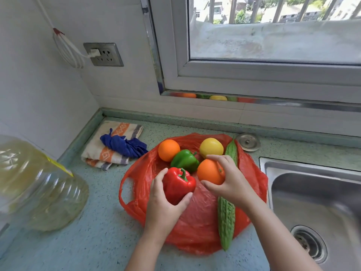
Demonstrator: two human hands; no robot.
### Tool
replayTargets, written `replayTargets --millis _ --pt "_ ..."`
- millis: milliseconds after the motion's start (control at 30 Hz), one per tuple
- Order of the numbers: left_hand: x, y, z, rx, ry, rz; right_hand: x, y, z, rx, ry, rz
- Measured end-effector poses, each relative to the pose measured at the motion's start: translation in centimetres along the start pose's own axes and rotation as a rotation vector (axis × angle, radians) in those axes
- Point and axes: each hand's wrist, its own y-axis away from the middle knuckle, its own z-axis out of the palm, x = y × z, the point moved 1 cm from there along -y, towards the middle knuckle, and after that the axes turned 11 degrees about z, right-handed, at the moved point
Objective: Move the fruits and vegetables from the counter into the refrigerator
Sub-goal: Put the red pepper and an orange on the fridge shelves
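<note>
Your left hand (pixel 164 200) is wrapped around the red pepper (pixel 177 184) at the near middle of the red bag (pixel 195 231), thumb on one flank and fingers curled under the other. Its green stem points up and away from you. Your right hand (pixel 232 184) is clamped over the near orange (pixel 210 172), just toward the bag's right side.

Expect the pepper to be light, hollow and glossy, so keep the hold on its broad shoulders, not on the stem. The orange should be firm and heavier; a cupped palm suits it.

On the far part of the bag lie the second orange (pixel 168 150), the green pepper (pixel 184 160) with its stem aimed right, and the yellow fruit (pixel 211 147).

The bitter gourd (pixel 226 218) runs along the bag's right side, long axis from near edge to far edge, tapered tip toward you. Your right hand hides its middle, so you cannot tell whether it is one piece or two. It looks ridged and stiff; take it at mid-length. The bag itself is thin and slippery on the counter (pixel 97 241).
</note>
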Motion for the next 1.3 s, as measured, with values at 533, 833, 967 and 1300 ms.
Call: replayTargets --millis 533,833,967,1300 --pt "10.6 1.3 -3.6 -0.286 0.603 0.227 -8.0 14.1 -7.2 0.491 -0.565 0.03" --pt "11.4 3.9 -3.3 -0.545 0.812 0.31 -10.2 23.1 -5.7 0.706 -0.435 0.182" --pt "12.5 6.5 -2.6 -0.679 0.854 0.341 -10.5 27.8 -5.1 0.834 -0.41 0.259" --pt "19.5 15.7 -0.4 -0.995 0.952 0.47 -11.0 41.3 -5.8 1.268 -0.45 0.228"
